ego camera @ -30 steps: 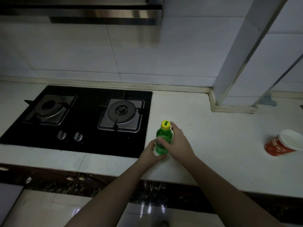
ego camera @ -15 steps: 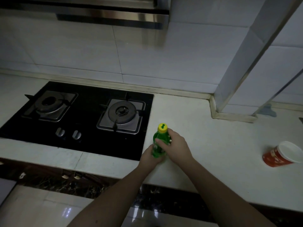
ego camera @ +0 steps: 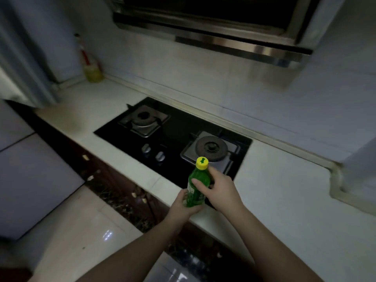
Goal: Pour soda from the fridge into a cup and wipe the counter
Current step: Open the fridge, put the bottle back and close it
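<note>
Moved: soda bottle [ego camera: 198,185] lifted off counter [ego camera: 284,200]; cup gone from view
Left hand [ego camera: 184,208]: grips base
Right hand [ego camera: 220,190]: grips above it

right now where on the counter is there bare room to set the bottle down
Bare counter right of the hob, out to the wall corner. Another bare patch left of the hob, before the spray bottle. The front strip by the knobs is narrow. Both hands, left hand and right hand, crowd the bottle.
</note>
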Demonstrator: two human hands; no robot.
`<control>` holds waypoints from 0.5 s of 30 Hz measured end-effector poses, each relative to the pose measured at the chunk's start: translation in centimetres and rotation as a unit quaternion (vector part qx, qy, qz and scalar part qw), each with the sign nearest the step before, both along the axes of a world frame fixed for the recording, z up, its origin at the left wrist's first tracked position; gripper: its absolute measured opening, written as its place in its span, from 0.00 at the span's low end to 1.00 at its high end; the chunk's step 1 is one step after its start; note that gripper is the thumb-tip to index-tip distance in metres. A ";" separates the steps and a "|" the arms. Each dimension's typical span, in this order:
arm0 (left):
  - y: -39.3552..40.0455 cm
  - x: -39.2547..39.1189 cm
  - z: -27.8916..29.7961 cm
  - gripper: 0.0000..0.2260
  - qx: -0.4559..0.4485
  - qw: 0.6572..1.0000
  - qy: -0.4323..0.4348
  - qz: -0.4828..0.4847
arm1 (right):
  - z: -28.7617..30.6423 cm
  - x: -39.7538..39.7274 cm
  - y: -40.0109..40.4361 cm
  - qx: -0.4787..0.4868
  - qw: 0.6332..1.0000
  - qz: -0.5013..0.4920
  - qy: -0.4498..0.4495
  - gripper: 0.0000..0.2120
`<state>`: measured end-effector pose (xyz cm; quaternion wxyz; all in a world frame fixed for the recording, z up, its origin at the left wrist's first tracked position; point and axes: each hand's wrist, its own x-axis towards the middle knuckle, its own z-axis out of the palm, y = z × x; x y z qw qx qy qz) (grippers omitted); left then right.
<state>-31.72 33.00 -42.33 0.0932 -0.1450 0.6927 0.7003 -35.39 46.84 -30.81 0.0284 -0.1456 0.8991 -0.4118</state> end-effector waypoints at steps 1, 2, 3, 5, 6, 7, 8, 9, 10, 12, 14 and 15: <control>-1.1 0.5 0.4 0.24 0.007 1.000 0.000 0.017 | 0.3 -0.1 -1.3 0.003 1.000 0.019 0.004 0.21; -2.3 1.0 0.7 0.23 0.012 0.999 -0.003 0.033 | 0.5 -0.1 -2.6 0.002 0.999 0.037 0.006 0.23; -3.5 1.6 1.0 0.24 0.022 0.998 -0.004 0.050 | 0.8 -0.1 -4.0 -0.001 0.999 0.053 0.008 0.24; -5.9 2.8 1.7 0.25 0.032 0.996 -0.006 0.083 | 1.2 0.1 -6.7 -0.007 0.997 0.082 0.010 0.27; -7.0 3.5 2.0 0.25 0.033 0.994 -0.006 0.101 | 1.5 0.3 -8.0 -0.010 0.995 0.096 0.011 0.27; -8.1 4.2 2.4 0.25 0.035 0.992 -0.002 0.123 | 1.8 0.6 -9.3 -0.013 0.994 0.109 0.011 0.27; -9.2 4.9 2.8 0.25 0.035 0.989 -0.001 0.141 | 2.2 0.8 -10.7 -0.017 0.992 0.124 0.013 0.27; -10.2 5.6 3.3 0.25 0.035 0.987 0.000 0.154 | 2.5 1.1 -12.1 -0.021 0.990 0.138 0.014 0.27; -11.2 6.3 3.7 0.25 0.034 0.986 0.000 0.164 | 2.8 1.4 -13.4 -0.024 0.988 0.152 0.015 0.28; -13.4 7.7 4.5 0.24 0.030 0.982 0.001 0.185 | 3.5 2.1 -16.1 -0.026 0.984 0.175 0.015 0.27; -15.9 8.7 4.9 0.27 0.024 0.979 -0.001 0.202 | 4.2 2.9 -18.6 -0.029 0.981 0.191 0.017 0.23; -17.0 9.3 5.1 0.28 0.020 0.978 0.000 0.209 | 4.5 3.3 -19.7 -0.030 0.980 0.198 0.022 0.22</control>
